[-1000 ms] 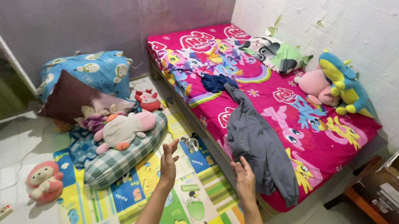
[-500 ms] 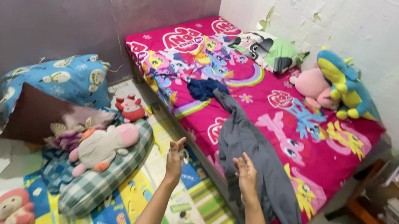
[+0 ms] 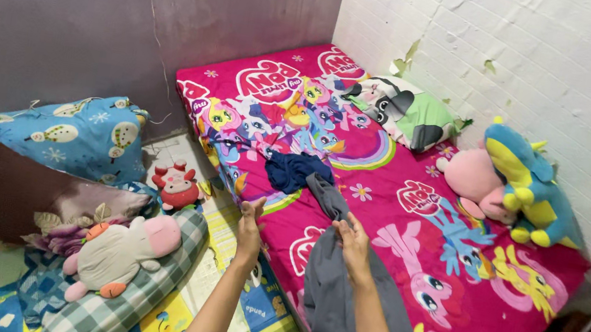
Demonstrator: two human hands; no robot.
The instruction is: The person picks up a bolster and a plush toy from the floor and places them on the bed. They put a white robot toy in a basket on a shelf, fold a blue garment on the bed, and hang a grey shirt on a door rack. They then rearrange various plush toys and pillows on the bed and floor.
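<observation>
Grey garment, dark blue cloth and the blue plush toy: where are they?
grey garment (image 3: 326, 303), head view, its middle fold over the bed edge.
dark blue cloth (image 3: 295, 170), head view, centre of the crumpled heap.
blue plush toy (image 3: 534, 190), head view, its body.

We saw the room evenly and fairly brightly lit, with no lamp in view and no harsh glare. The white brick wall (image 3: 560, 65) was the brightest surface; the purple wall (image 3: 62, 6) looked duller. Shadows were soft. Colours on the bed sheet (image 3: 411, 230) stayed vivid. Wide-angle bending showed at the edges, and the bottom-right corner went dim and smeared.
</observation>
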